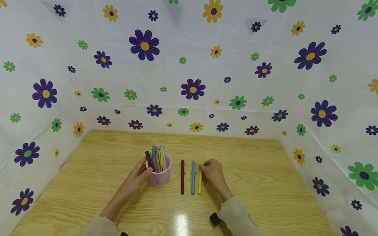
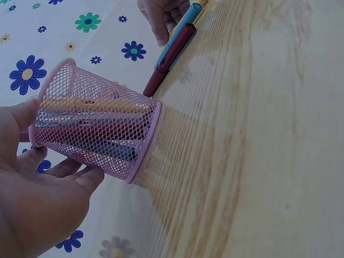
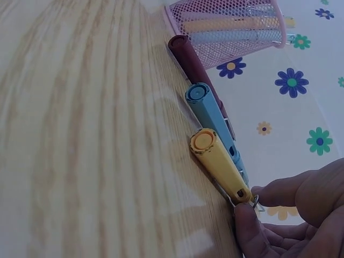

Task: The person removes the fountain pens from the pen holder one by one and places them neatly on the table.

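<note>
A pink mesh pen cup (image 1: 159, 178) stands upright on the table with several pens in it. My left hand (image 1: 138, 173) grips its left side, thumb at the rim and fingers curled against the mesh, as the left wrist view shows. To the cup's right, a dark red pen (image 1: 182, 177), a light blue pen (image 1: 193, 177) and a yellow pen (image 1: 199, 182) lie side by side, roughly parallel. Thumb and forefinger of my right hand (image 1: 213, 172) pinch the yellow pen near its clip, at the far end. In the right wrist view, the yellow pen's round near end (image 3: 205, 141) faces the camera.
The wooden table (image 1: 254, 183) reaches back to a white flower-printed sheet (image 1: 177, 72), which encloses it at the back and both sides. Inside the cup, dark red, blue and yellow pens (image 1: 160, 160) lean with their ends above the rim.
</note>
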